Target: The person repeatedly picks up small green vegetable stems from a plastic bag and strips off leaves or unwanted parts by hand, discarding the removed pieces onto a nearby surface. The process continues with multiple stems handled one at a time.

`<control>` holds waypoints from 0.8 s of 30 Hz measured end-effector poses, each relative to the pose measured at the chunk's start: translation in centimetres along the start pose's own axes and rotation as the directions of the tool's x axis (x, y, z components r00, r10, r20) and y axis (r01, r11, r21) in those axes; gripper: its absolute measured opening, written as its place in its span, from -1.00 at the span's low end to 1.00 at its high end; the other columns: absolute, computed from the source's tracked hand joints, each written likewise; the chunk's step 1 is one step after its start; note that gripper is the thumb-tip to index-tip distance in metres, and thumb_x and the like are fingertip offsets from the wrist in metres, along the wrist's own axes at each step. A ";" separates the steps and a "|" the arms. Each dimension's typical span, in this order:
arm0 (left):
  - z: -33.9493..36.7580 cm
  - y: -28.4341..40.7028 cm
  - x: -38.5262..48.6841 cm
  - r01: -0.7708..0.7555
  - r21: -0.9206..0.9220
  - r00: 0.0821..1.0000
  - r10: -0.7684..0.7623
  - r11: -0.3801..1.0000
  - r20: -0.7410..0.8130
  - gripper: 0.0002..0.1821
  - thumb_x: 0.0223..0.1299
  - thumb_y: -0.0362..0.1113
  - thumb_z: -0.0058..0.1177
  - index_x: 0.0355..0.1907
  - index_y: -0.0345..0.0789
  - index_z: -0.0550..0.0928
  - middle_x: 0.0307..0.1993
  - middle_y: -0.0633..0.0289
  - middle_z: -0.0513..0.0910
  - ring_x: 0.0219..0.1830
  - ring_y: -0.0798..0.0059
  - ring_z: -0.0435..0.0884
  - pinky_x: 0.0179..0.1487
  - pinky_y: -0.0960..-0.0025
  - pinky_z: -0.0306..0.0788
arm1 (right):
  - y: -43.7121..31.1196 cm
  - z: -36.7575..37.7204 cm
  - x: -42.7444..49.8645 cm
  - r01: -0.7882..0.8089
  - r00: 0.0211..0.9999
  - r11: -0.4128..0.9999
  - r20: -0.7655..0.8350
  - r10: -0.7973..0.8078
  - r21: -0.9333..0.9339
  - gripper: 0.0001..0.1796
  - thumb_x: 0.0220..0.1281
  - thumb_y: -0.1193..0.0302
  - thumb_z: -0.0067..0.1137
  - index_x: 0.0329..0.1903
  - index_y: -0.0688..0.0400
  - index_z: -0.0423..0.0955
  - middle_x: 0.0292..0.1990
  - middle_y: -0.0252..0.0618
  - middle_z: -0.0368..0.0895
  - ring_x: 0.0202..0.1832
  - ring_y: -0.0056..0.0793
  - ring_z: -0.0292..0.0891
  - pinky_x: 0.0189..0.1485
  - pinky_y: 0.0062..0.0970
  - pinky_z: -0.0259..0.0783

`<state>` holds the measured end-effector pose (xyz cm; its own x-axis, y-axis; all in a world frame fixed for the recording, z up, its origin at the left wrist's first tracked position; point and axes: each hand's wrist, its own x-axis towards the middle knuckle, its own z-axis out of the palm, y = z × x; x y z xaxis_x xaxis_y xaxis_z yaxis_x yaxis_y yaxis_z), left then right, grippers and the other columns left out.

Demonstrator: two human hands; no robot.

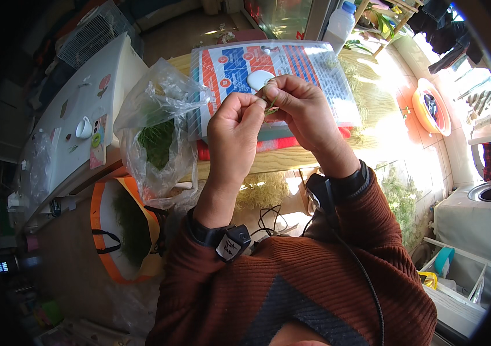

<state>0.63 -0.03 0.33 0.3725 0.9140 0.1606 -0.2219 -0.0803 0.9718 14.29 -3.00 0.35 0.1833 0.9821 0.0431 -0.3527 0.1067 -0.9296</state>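
My left hand point(239, 125) and my right hand point(304, 108) meet at the fingertips, pinching a thin green plant stem point(271, 108) between them. Beneath them, a printed sheet in red, blue and white point(237, 69) lies under clear plastic. A white oval object point(259, 79) rests on that sheet, just behind my fingers. To the left, an open clear plastic bag point(163, 86) holds feathery green plant material point(157, 142). Both wrists wear black bands with small devices.
An orange-rimmed bag point(97, 216) with more greenery stands on the floor at left. A white table point(61, 112) carries a white mug point(84, 128). At the right are an orange basin point(423, 104) and a capped plastic bottle point(340, 26). Black cables point(271, 216) lie below the wooden table's edge.
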 end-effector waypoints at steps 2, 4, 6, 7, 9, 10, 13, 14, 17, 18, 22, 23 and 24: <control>0.0 0.0 0.0 -0.013 0.001 1.000 0.013 1.000 0.005 -0.90 0.21 -0.40 0.04 -0.40 -0.38 0.52 -0.54 0.49 0.45 -0.48 0.85 0.31 -0.43 0.69 0.24 | -0.1 0.0 0.0 0.024 0.999 0.999 0.028 -0.025 0.031 -0.86 0.28 0.42 0.04 -0.21 0.24 0.47 -0.31 -0.39 0.52 -0.26 -0.66 0.48 -0.21 -0.63 0.50; 0.0 -0.1 0.0 -0.028 -0.007 1.000 0.029 1.000 0.005 -0.89 0.22 -0.39 0.04 -0.39 -0.38 0.53 -0.56 0.48 0.46 -0.50 0.85 0.31 -0.44 0.68 0.24 | -0.3 -0.1 0.0 0.027 0.999 0.999 0.034 -0.029 0.036 -0.86 0.29 0.41 0.04 -0.22 0.24 0.47 -0.31 -0.39 0.52 -0.25 -0.66 0.47 -0.21 -0.64 0.49; 0.2 -0.1 0.1 -0.119 0.101 0.993 0.120 0.988 -0.003 -0.88 0.23 -0.37 0.03 -0.38 -0.38 0.53 -0.57 0.45 0.47 -0.51 0.83 0.32 -0.45 0.66 0.25 | -0.4 -0.2 0.1 0.022 0.999 1.000 0.034 -0.023 0.022 -0.86 0.29 0.41 0.04 -0.23 0.24 0.46 -0.32 -0.40 0.51 -0.25 -0.67 0.47 -0.21 -0.64 0.48; 0.2 -0.2 0.1 -0.163 0.156 0.986 0.165 0.974 -0.003 -0.88 0.23 -0.37 0.02 -0.38 -0.39 0.53 -0.57 0.44 0.48 -0.51 0.83 0.33 -0.45 0.65 0.26 | -0.4 -0.2 0.1 0.025 0.999 0.999 0.037 -0.026 0.020 -0.86 0.29 0.41 0.04 -0.24 0.23 0.46 -0.32 -0.40 0.51 -0.25 -0.67 0.47 -0.21 -0.64 0.48; 0.1 -0.2 0.2 -0.141 0.173 0.990 0.141 0.975 0.009 -0.88 0.24 -0.36 0.02 -0.36 -0.39 0.53 -0.57 0.42 0.49 -0.51 0.81 0.35 -0.45 0.63 0.28 | -0.3 -0.2 0.2 0.029 0.999 0.999 0.042 -0.030 0.018 -0.86 0.29 0.41 0.04 -0.24 0.23 0.47 -0.32 -0.40 0.51 -0.26 -0.67 0.47 -0.20 -0.64 0.48; 0.0 -0.2 0.2 -0.125 0.175 0.992 0.124 0.977 0.013 -0.88 0.24 -0.36 0.02 -0.35 -0.39 0.53 -0.57 0.41 0.50 -0.51 0.80 0.36 -0.45 0.63 0.29 | -0.3 -0.3 0.1 0.025 0.999 1.000 0.041 -0.026 0.013 -0.86 0.29 0.41 0.03 -0.25 0.23 0.47 -0.32 -0.40 0.51 -0.26 -0.67 0.47 -0.20 -0.64 0.48; -0.1 -0.3 0.2 -0.118 0.166 0.993 0.113 0.979 0.037 -0.88 0.24 -0.36 0.02 -0.35 -0.39 0.53 -0.55 0.41 0.51 -0.49 0.78 0.38 -0.43 0.62 0.31 | -0.2 -0.4 0.0 0.016 0.999 1.000 0.039 -0.016 -0.002 -0.86 0.29 0.40 0.04 -0.25 0.23 0.47 -0.33 -0.40 0.51 -0.26 -0.67 0.47 -0.21 -0.64 0.48; -0.2 -0.3 0.2 -0.114 0.175 0.993 0.109 0.978 0.038 -0.88 0.24 -0.37 0.02 -0.35 -0.39 0.53 -0.55 0.41 0.52 -0.49 0.79 0.38 -0.42 0.62 0.31 | -0.2 -0.4 0.0 0.016 0.999 1.000 0.037 -0.016 -0.005 -0.86 0.29 0.40 0.04 -0.25 0.22 0.47 -0.33 -0.40 0.52 -0.26 -0.67 0.47 -0.21 -0.64 0.48; -0.2 -0.4 0.3 -0.109 0.169 0.994 0.103 0.979 0.047 -0.88 0.24 -0.37 0.01 -0.34 -0.39 0.53 -0.54 0.41 0.52 -0.48 0.79 0.38 -0.41 0.62 0.32 | -0.1 -0.4 0.1 0.012 1.000 1.000 0.027 -0.011 -0.020 -0.86 0.29 0.40 0.05 -0.26 0.22 0.47 -0.33 -0.41 0.52 -0.27 -0.67 0.47 -0.21 -0.64 0.48; -0.2 -0.5 0.3 -0.109 0.169 0.994 0.102 0.980 0.050 -0.88 0.24 -0.37 0.01 -0.34 -0.39 0.53 -0.54 0.41 0.52 -0.47 0.79 0.38 -0.40 0.62 0.32 | 0.0 -0.4 0.0 0.007 1.000 1.000 0.020 -0.006 -0.024 -0.86 0.29 0.40 0.05 -0.26 0.22 0.47 -0.34 -0.41 0.52 -0.27 -0.67 0.47 -0.22 -0.64 0.49; -0.4 -0.7 0.3 -0.099 0.148 0.994 0.090 0.984 0.066 -0.88 0.25 -0.37 0.01 -0.34 -0.39 0.53 -0.53 0.41 0.52 -0.46 0.79 0.38 -0.39 0.62 0.33 | 0.2 -0.4 0.0 0.007 1.000 0.999 0.012 -0.006 -0.040 -0.86 0.28 0.39 0.06 -0.27 0.22 0.48 -0.35 -0.41 0.52 -0.28 -0.67 0.48 -0.22 -0.63 0.49; -0.4 -0.8 0.3 -0.097 0.166 0.994 0.087 0.981 0.067 -0.88 0.25 -0.37 0.01 -0.34 -0.39 0.53 -0.53 0.41 0.52 -0.46 0.79 0.38 -0.39 0.62 0.33 | 0.2 -0.4 0.0 0.007 1.000 0.999 0.009 -0.006 -0.045 -0.85 0.28 0.39 0.06 -0.27 0.22 0.48 -0.35 -0.41 0.52 -0.28 -0.67 0.48 -0.22 -0.63 0.49; -0.5 -0.9 0.4 -0.100 0.163 0.994 0.090 0.981 0.069 -0.88 0.25 -0.37 0.01 -0.35 -0.39 0.53 -0.53 0.41 0.52 -0.46 0.79 0.38 -0.39 0.62 0.33 | 0.3 -0.4 0.0 0.005 1.000 0.999 0.009 -0.005 -0.045 -0.85 0.28 0.39 0.06 -0.28 0.22 0.48 -0.36 -0.41 0.52 -0.28 -0.67 0.48 -0.22 -0.63 0.49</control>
<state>0.56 0.58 -0.60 0.4129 0.8733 0.2588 -0.1077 -0.2353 0.9659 14.52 -3.06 -0.04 0.1768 0.9829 0.0506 -0.3103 0.1045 -0.9449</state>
